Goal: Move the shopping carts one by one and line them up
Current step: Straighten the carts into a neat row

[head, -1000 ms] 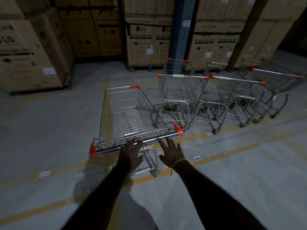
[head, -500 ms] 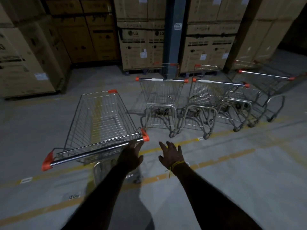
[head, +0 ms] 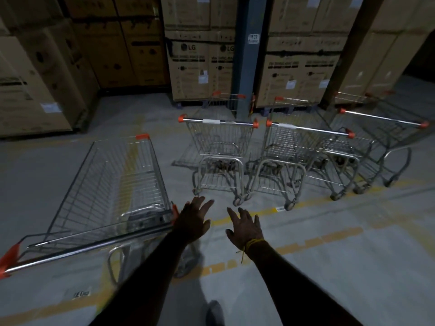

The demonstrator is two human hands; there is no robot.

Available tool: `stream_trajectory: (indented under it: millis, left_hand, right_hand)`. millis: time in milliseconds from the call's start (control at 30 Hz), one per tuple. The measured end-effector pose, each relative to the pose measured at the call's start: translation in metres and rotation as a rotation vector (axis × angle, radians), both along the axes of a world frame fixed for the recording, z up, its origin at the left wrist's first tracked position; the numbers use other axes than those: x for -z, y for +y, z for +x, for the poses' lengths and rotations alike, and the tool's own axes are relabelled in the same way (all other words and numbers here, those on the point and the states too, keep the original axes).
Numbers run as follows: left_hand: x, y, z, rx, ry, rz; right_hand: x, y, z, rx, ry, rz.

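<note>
A wire shopping cart [head: 113, 184] with orange handle caps stands at the lower left, its chrome handle [head: 89, 248] running from the left edge to beside my left hand [head: 194, 220]. That hand is open with spread fingers, just right of the handle's end and off it. My right hand [head: 244, 228], with a yellow thread on the wrist, hovers open over the floor. Three carts stand in a row ahead: one [head: 219, 147] in the middle, a second [head: 303, 156] to its right, a third [head: 386, 142] at the far right.
Stacked cardboard boxes [head: 200, 67] line the back and the left side. A blue-grey column [head: 247, 55] rises behind the row of carts. Yellow floor lines [head: 306, 243] run across the concrete. More cart handles show behind the row. My shoe [head: 214, 311] is at the bottom.
The near cart has shifted left in view and both hands have come off its handle. The row of carts now sits closer and more central.
</note>
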State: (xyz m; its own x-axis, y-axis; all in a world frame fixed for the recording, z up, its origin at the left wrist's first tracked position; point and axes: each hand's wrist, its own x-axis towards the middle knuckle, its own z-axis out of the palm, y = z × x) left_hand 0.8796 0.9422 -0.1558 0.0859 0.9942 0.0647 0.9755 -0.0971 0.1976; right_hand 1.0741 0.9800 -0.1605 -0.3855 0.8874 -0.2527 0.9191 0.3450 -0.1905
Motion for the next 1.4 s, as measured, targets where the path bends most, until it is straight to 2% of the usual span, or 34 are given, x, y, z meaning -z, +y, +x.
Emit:
stream_trajectory:
  millis: [267,533,667,867,1100,1200,1400]
  left_hand:
    - [0.015,0.133,-0.011,0.031,-0.167,-0.052]
    - [-0.004,0.224,-0.018,-0.035,-0.098,-0.040]
    - [-0.001,0.260,-0.026,-0.087,-0.022,-0.102]
    - [0.014,0.321,-0.037,-0.177,-0.124,-0.071]
    - [-0.007,0.412,-0.032,-0.326,-0.029,-0.167]
    - [-0.011,0.450,-0.030,-0.380,-0.017,-0.182]
    - [-0.011,0.504,-0.040,-0.412,0.025,-0.187]
  right_hand:
    - [-0.021,0.133,0.007,-0.017,-0.092,0.044]
    - [-0.028,0.227,-0.017,-0.029,-0.067,0.105]
    - [-0.028,0.273,-0.029,-0.049,-0.061,0.104]
    - [-0.023,0.357,-0.034,-0.103,-0.051,0.132]
    - [-0.028,0.466,-0.034,-0.176,0.015,0.168]
    - [-0.029,0.504,-0.033,-0.161,0.058,0.307]
    - [0.011,0.551,-0.027,-0.133,0.173,0.184]
